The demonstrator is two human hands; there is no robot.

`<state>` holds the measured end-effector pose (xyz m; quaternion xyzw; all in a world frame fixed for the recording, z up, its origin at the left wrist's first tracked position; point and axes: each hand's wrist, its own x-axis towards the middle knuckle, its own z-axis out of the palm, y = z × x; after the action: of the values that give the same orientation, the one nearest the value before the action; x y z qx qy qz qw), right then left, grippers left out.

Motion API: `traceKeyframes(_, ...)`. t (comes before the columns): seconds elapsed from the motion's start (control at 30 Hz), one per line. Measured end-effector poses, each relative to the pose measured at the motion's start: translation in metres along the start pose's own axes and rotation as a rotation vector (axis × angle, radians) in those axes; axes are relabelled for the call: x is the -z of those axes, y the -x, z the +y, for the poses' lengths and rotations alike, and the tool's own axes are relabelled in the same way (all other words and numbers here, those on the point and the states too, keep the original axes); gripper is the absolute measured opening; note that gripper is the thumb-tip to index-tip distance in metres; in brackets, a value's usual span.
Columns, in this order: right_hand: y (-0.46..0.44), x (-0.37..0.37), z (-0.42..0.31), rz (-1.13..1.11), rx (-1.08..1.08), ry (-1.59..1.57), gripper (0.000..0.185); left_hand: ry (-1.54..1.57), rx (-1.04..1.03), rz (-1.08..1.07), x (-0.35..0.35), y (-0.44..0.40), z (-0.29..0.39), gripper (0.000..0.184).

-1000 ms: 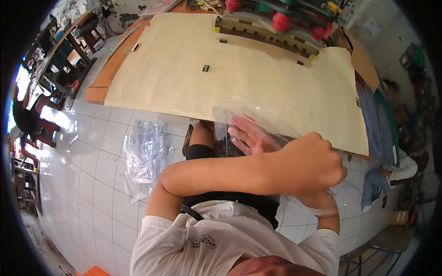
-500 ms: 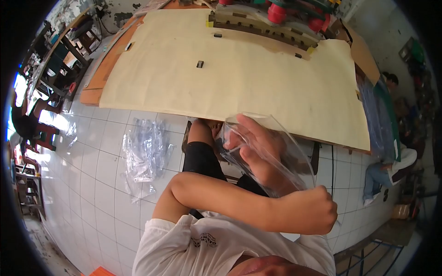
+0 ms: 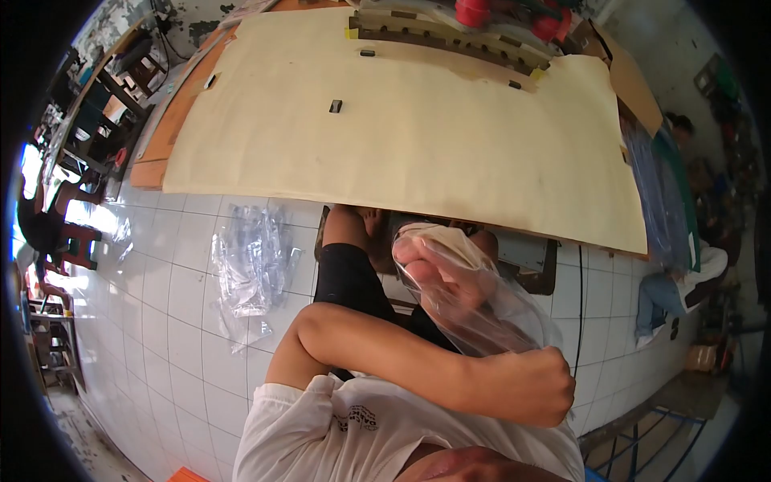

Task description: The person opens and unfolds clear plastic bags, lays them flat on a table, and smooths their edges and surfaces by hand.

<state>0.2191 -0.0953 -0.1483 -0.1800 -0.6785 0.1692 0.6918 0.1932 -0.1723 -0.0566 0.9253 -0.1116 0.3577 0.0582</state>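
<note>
On my remote feed, daylight burns out the far-left edge and glares off the floor tiles [image 3: 136, 309], the clear bag [image 3: 524, 320] glints, the space beneath the table [image 3: 148, 174] lies in shadow, and fisheye distortion bends lines toward black corners.

Small dark printed lettering [image 3: 361, 418] stands on the white short-sleeved fabric shirt [image 3: 301, 438], too blurred to read.

Cream sheet [image 3: 418, 145] on table [image 3: 149, 174], plastic [image 3: 253, 261] on floor [image 3: 181, 321]
</note>
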Motion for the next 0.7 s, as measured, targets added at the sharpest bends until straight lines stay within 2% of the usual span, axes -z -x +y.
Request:
traceKeyframes(0.03, -0.02, 0.005, -0.021, -0.112, -0.144, 0.09, 0.045, 0.002, 0.001, -0.001, 0.002, 0.0, -0.001, 0.017)
traceKeyframes(0.1, -0.029, 0.004, -0.03, -0.225, -0.289, 0.177, 0.046, -0.011, -0.012, 0.007, 0.008, 0.0, -0.002, 0.016)
traceKeyframes(0.17, -0.028, -0.003, -0.022, -0.111, -0.256, 0.056, 0.044, -0.001, -0.028, -0.021, 0.012, 0.002, -0.001, 0.017)
traceKeyframes(0.3, -0.026, -0.005, -0.025, -0.068, -0.32, 0.132, 0.041, 0.023, -0.032, 0.0, 0.012, 0.001, -0.002, 0.017)
traceKeyframes(0.4, -0.033, -0.001, -0.028, -0.122, -0.276, 0.187, 0.041, 0.029, -0.026, 0.015, 0.013, 0.001, -0.003, 0.016)
traceKeyframes(0.47, -0.032, -0.001, -0.032, -0.167, -0.363, 0.192, 0.044, 0.036, -0.03, 0.016, 0.015, 0.0, -0.003, 0.017)
traceKeyframes(0.6, -0.028, 0.003, -0.034, -0.182, -0.407, 0.132, 0.046, 0.046, -0.043, 0.006, 0.014, 0.001, -0.003, 0.017)
traceKeyframes(0.7, -0.021, -0.002, -0.033, -0.056, -0.422, 0.169, 0.049, 0.077, -0.058, 0.001, 0.01, 0.001, -0.001, 0.017)
